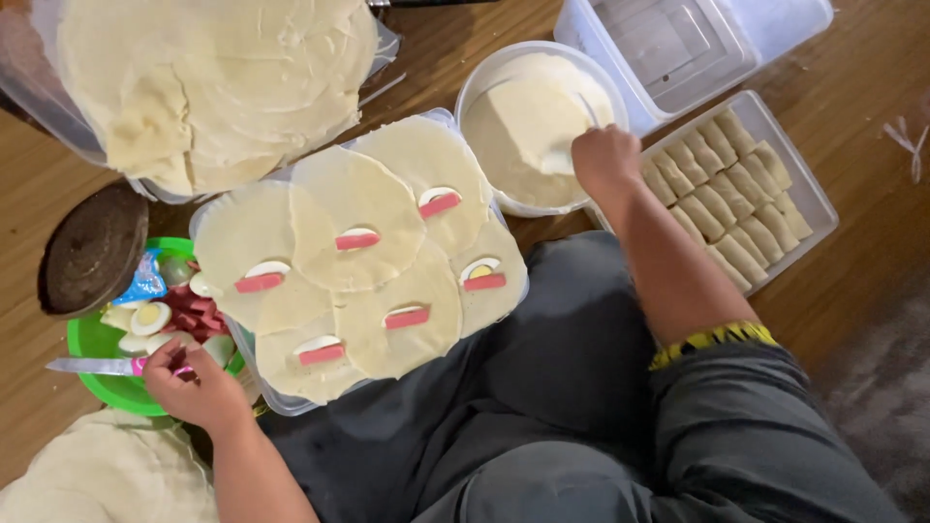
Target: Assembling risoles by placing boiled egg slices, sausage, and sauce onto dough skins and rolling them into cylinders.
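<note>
Pale batter in the white bowl (pixel 504 145) is being dipped into by the right hand (pixel 603 160), clamped on a spoon (pixel 572 131). The left hand (pixel 189 387), fingers curled, picks at sausage pieces (pixel 189 312) in the green bowl (pixel 97 344). Wrappers (pixel 358 252) appear already topped; sealing paste seems needed next.

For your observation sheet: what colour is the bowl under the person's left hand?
Bright green bowl, seen in the head view.
</note>
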